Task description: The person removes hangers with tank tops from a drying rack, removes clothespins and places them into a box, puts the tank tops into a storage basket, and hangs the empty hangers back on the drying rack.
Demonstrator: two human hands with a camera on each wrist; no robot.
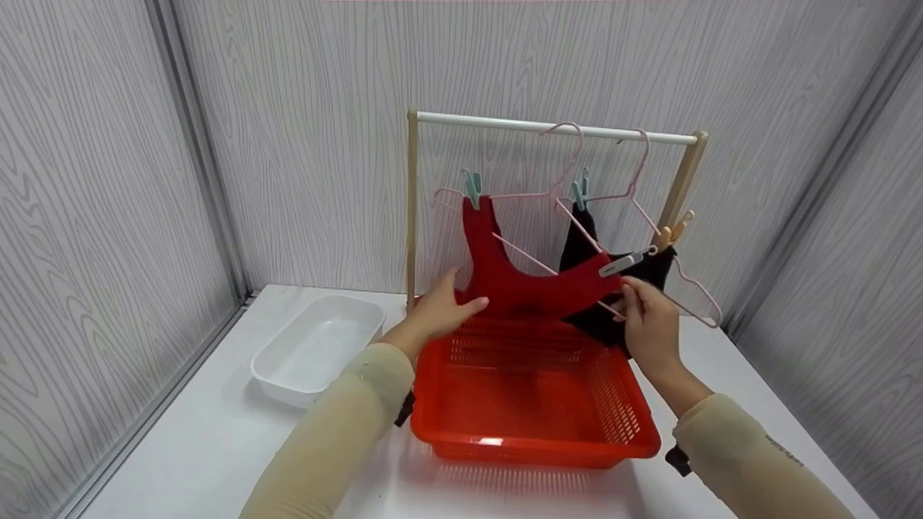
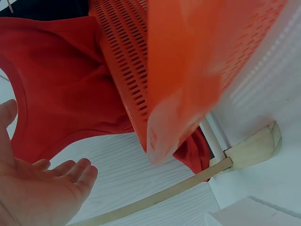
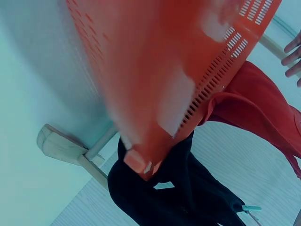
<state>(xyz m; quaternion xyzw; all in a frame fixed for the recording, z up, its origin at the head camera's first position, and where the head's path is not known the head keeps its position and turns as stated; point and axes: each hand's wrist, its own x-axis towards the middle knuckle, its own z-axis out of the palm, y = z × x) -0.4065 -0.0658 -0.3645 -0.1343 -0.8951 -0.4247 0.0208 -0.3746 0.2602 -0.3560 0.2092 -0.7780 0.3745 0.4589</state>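
Red garment [image 1: 497, 285], head view: hanging at twelve o'clock from the red basket [image 1: 541, 448]; fastened at its eleven o'clock strap to a pink hanger [image 1: 557, 193] by a green peg [image 1: 473, 189].
Right hand [image 1: 652, 321]: pinching the garment's three o'clock strap end, just beside a grey-white clip [image 1: 624, 264].
Left hand [image 1: 443, 306]: open at the garment's eight o'clock edge, with thumb spread; contact impossible to tell.
Black garment [image 1: 606, 329]: hung at three o'clock from the red one, partly behind it.
White tub [image 1: 317, 353]: resting at nine o'clock from the basket.
Left wrist view, red garment: spread at ten o'clock, passing behind the basket wall; open palm at eight o'clock.
Right wrist view, red garment: draped at three o'clock; black cloth at six, basket at twelve, spread left fingers [image 3: 292, 57] at two.
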